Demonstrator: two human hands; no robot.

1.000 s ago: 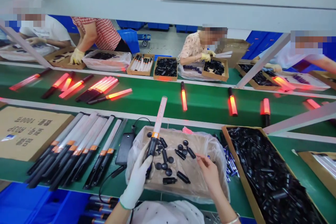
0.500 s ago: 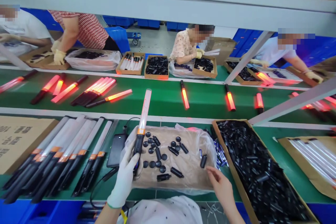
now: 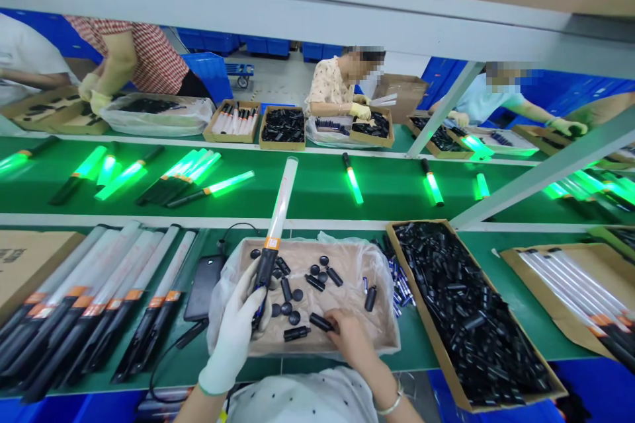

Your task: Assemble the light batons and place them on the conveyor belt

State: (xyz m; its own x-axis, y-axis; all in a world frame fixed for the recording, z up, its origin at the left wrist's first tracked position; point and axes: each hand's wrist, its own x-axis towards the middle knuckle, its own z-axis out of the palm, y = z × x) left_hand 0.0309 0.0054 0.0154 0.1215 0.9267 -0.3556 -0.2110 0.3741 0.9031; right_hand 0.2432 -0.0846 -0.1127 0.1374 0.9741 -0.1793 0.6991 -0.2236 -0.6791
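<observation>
In my gloved left hand [image 3: 232, 330] is a light stick [image 3: 280, 205], its fingers closed round the black handle and its clear tube pointing up and away from me. The tube is unlit, with an orange band above the handle. My bare right hand [image 3: 351, 338] pinches the end of a small black plastic cylinder [image 3: 320, 322] low over the lined box [image 3: 357, 337]. Around it in the box lie round black caps [image 3: 294, 316] and more black cylinders, one of them [image 3: 296, 334] just left of my fingers.
Unlit light sticks [image 3: 94, 297] lie in a row at left beside a black power bank [image 3: 204, 287]. A carton of black parts [image 3: 471, 317] and batteries [image 3: 399, 284] are at right. Green-lit sticks [image 3: 352, 178] rest on the conveyor [image 3: 307, 192]. Co-workers sit opposite; a shelf crosses above.
My right hand has moved left from the box's right side onto a black cylinder. The conveyor sticks have turned from red to green. My left hand still holds its stick.
</observation>
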